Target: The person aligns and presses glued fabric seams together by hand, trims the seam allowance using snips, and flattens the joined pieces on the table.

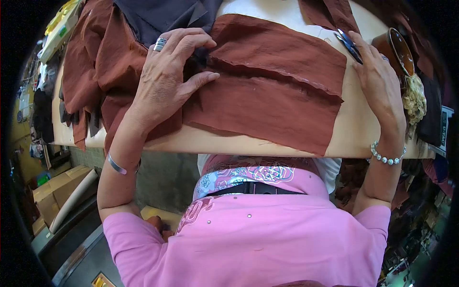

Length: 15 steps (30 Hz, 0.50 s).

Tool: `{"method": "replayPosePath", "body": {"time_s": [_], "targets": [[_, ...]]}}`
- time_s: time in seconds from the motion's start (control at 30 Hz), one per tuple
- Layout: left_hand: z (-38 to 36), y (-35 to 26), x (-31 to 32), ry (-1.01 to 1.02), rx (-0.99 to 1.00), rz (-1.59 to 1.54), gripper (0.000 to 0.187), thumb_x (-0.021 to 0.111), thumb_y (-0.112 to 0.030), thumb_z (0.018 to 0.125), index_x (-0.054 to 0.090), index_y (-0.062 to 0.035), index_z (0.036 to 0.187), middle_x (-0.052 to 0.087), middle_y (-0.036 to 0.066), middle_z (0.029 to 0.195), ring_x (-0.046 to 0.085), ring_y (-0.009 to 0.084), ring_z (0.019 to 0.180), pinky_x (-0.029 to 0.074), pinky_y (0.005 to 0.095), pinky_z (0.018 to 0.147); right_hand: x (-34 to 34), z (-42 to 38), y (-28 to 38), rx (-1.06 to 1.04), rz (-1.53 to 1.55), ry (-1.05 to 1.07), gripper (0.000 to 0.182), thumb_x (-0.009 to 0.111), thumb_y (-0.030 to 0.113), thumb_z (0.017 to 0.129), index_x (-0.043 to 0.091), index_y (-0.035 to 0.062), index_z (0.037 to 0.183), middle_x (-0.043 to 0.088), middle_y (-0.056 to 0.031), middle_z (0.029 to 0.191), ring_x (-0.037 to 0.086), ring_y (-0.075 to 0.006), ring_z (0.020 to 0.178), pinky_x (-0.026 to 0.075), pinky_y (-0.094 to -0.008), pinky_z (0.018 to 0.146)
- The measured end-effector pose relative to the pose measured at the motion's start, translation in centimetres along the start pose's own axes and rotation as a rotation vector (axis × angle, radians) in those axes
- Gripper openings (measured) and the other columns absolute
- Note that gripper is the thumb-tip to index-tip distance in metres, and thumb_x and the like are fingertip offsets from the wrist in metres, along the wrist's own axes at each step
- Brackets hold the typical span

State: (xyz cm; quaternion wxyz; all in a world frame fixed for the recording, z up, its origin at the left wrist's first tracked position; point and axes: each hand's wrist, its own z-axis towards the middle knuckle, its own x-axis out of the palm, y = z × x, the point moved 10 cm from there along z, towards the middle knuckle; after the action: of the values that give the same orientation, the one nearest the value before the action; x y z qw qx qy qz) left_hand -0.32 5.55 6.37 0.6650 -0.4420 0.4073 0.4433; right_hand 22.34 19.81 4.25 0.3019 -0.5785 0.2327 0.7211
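Note:
A reddish-brown cloth panel (267, 112) lies across the table, with a raised seam running lengthwise along its middle. My left hand (162, 79) rests at the panel's left end, thumb apart from the bent fingers, over a dark patch between them. Under and beyond that hand, more brown cloth (114, 62) is bunched up. Dark navy cloth (165, 19) lies just past my left fingers. Off the panel's right edge, my right hand (377, 79) holds small dark-handled thread snips (350, 47), their tips pointing away from me.
The pale table (361, 126) ends close to my body. At its right side stands a brown glazed pot (393, 48), with a cream tangle of threads (415, 101) hanging by it. Another brown strip (334, 14) lies at the back. Cardboard boxes (60, 193) are at lower left.

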Motion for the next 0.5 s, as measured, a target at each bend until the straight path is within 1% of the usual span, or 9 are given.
{"method": "replayPosePath", "body": {"time_s": [0.07, 0.17, 0.27, 0.3, 0.4, 0.47, 0.5], "targets": [[0.0, 0.1, 0.3, 0.022, 0.016, -0.043, 0.039, 0.073, -0.013, 0.073, 0.059, -0.0110, 0.110, 0.054, 0.007, 0.121, 0.048, 0.0279, 0.118, 0.037, 0.0378, 0.100, -0.1, -0.2, -0.7, -0.023, 0.073, -0.072, 0.055, 0.056, 0.001, 0.085, 0.041, 0.0134, 0.137, 0.057, -0.0153, 0.118, 0.056, -0.0319, 0.106, 0.044, -0.0384, 0.088], [-0.2, 0.3, 0.7, -0.012, 0.016, -0.073, 0.031, 0.071, -0.011, 0.073, 0.063, -0.0108, 0.103, 0.054, 0.006, 0.121, 0.048, 0.0277, 0.117, 0.037, 0.0380, 0.100, 1.6, -0.1, -3.9, 0.245, 0.385, 0.104, 0.054, 0.053, -0.005, 0.084, 0.043, 0.0096, 0.135, 0.057, -0.0141, 0.113, 0.057, -0.0258, 0.103, 0.044, -0.0323, 0.089], [-0.4, 0.2, 0.7, -0.041, 0.047, -0.070, 0.029, 0.071, -0.008, 0.072, 0.065, -0.0104, 0.100, 0.055, 0.006, 0.119, 0.049, 0.0272, 0.115, 0.038, 0.0375, 0.098, -1.6, 0.6, 0.1, -0.085, 0.366, -0.237, 0.048, 0.052, -0.008, 0.085, 0.048, 0.0036, 0.131, 0.056, -0.0115, 0.106, 0.056, -0.0176, 0.093, 0.044, -0.0262, 0.086], [-0.4, 0.4, 0.7, -0.055, 0.037, -0.100, 0.028, 0.071, -0.008, 0.071, 0.065, -0.0103, 0.098, 0.055, 0.006, 0.117, 0.049, 0.0269, 0.115, 0.038, 0.0373, 0.097, -1.5, 1.0, -0.4, -0.029, 0.386, -0.167, 0.040, 0.051, -0.007, 0.087, 0.051, 0.0000, 0.126, 0.056, -0.0094, 0.109, 0.054, -0.0143, 0.089, 0.044, -0.0244, 0.084], [-0.7, 0.8, 0.7, -0.076, 0.029, -0.164, 0.027, 0.073, -0.007, 0.069, 0.066, -0.0100, 0.094, 0.057, 0.006, 0.114, 0.051, 0.0264, 0.112, 0.040, 0.0366, 0.095, -3.7, 1.9, 3.4, -0.118, 0.456, -0.216, 0.039, 0.051, -0.004, 0.088, 0.052, 0.0010, 0.127, 0.055, -0.0085, 0.117, 0.055, -0.0146, 0.087, 0.045, -0.0248, 0.083], [-0.7, 0.9, 0.6, -0.088, 0.051, -0.170, 0.027, 0.074, -0.007, 0.068, 0.065, -0.0097, 0.093, 0.058, 0.005, 0.112, 0.052, 0.0264, 0.110, 0.040, 0.0362, 0.094, -3.6, 2.9, 7.6, -0.359, 0.467, -0.163, 0.041, 0.048, -0.002, 0.090, 0.050, 0.0044, 0.131, 0.056, -0.0107, 0.123, 0.058, -0.0187, 0.102, 0.044, -0.0287, 0.090], [-0.7, 0.9, 0.5, -0.093, 0.056, -0.183, 0.027, 0.074, -0.007, 0.067, 0.065, -0.0095, 0.092, 0.058, 0.006, 0.111, 0.052, 0.0264, 0.109, 0.040, 0.0363, 0.094, -2.9, 3.3, 9.1, -0.332, 0.555, -0.056, 0.042, 0.049, -0.001, 0.089, 0.049, 0.0050, 0.131, 0.056, -0.0124, 0.125, 0.057, -0.0206, 0.108, 0.043, -0.0298, 0.092]]}}
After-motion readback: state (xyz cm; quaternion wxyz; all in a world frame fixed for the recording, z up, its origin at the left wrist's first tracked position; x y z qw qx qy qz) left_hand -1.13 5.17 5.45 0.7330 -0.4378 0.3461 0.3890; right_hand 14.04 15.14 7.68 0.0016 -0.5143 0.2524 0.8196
